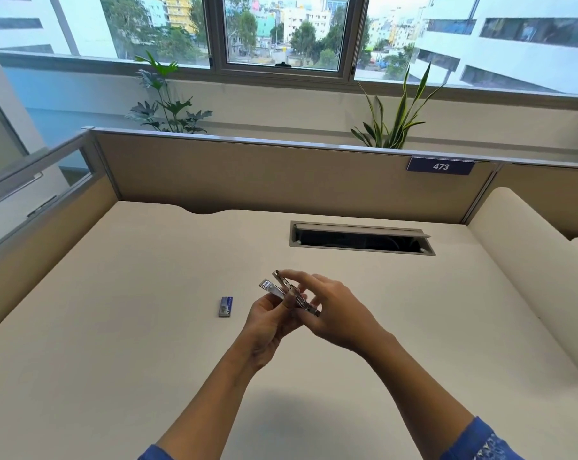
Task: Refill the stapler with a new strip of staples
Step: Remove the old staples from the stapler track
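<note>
Holding the stapler (286,292) up above the desk (148,343), the person has both hands on it: the left hand (267,327) grips it from below near its hinge end, and the right hand (330,310) comes over the top, one fingertip (286,272) on the tip of the raised arm. Stapler is hinged open, two metal arms spread in a narrow V. Staple box (225,306), small and blue, lies flat on the desk to the left of the stapler, well apart from both hands; nobody touches it. Judged progress: early to middle. Stapler appears opened for loading, yet whether a new strip already sits in the channel cannot be told; if not, fetching a strip from the box, seating it and snapping the top shut all remain. Hard to make out: the channel inside the stapler is too small and partly covered by fingers; no loose strip can be picked out; the hinge end is hidden behind the right hand's fingers; whether the box is open is unclear. Blue sleeves (480,441) are cut off at the bottom edge.
</note>
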Action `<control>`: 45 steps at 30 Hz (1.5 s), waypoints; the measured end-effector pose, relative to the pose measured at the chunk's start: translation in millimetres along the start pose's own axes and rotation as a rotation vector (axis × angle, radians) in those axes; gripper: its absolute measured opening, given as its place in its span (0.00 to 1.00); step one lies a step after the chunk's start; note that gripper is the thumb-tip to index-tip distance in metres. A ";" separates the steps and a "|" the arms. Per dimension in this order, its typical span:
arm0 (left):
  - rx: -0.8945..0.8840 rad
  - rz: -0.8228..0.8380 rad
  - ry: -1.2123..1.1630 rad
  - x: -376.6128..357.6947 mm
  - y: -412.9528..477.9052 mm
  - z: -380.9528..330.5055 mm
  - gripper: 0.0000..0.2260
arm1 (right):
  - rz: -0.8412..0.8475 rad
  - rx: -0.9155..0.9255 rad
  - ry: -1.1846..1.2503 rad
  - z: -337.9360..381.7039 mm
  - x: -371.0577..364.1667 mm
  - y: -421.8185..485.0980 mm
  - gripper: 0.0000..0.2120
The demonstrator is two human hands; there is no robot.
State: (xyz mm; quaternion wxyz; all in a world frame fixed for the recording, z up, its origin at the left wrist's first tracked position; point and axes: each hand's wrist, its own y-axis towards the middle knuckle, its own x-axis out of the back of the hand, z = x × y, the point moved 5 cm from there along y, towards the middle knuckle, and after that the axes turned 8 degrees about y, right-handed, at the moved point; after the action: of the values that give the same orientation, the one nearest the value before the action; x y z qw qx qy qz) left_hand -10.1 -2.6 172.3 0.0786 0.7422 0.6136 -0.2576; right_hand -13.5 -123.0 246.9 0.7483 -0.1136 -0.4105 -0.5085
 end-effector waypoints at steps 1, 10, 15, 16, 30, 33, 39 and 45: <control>0.002 -0.012 0.013 1.0 -1.0 1.2 0.09 | 0.005 -0.001 -0.007 0.2 -0.2 0.5 0.29; 0.074 -0.042 0.152 9.8 -9.6 -1.8 0.23 | 0.058 -0.014 -0.045 -4.6 -5.8 -1.5 0.25; 0.125 -0.127 0.235 12.1 -12.0 -8.9 0.28 | 0.092 -0.013 -0.068 -6.2 -12.6 -5.6 0.26; 0.110 -0.151 0.249 11.6 -12.4 -9.7 0.28 | 0.093 -0.009 -0.073 -5.9 -13.3 -5.8 0.26; -0.004 -0.265 0.319 17.5 -14.3 -9.2 0.17 | 0.134 0.012 -0.105 -0.4 -18.8 -6.5 0.23; -0.024 -0.257 0.330 17.0 -15.0 -10.2 0.16 | 0.124 0.032 -0.132 0.2 -19.5 -6.4 0.22; -0.059 -0.248 0.363 15.1 -12.2 -10.6 0.15 | 0.077 0.037 -0.137 -4.9 -21.5 -6.0 0.19; -0.087 -0.241 0.404 9.7 -10.6 -11.1 0.16 | 0.021 0.043 -0.093 -6.5 -23.4 -8.4 0.18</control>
State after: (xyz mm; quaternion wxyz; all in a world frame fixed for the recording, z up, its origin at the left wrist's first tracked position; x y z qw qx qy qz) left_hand -15.9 13.1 179.3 -0.0452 0.6960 0.7116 -0.0849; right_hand -20.9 -115.0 223.6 0.7360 -0.1250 -0.4545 -0.4859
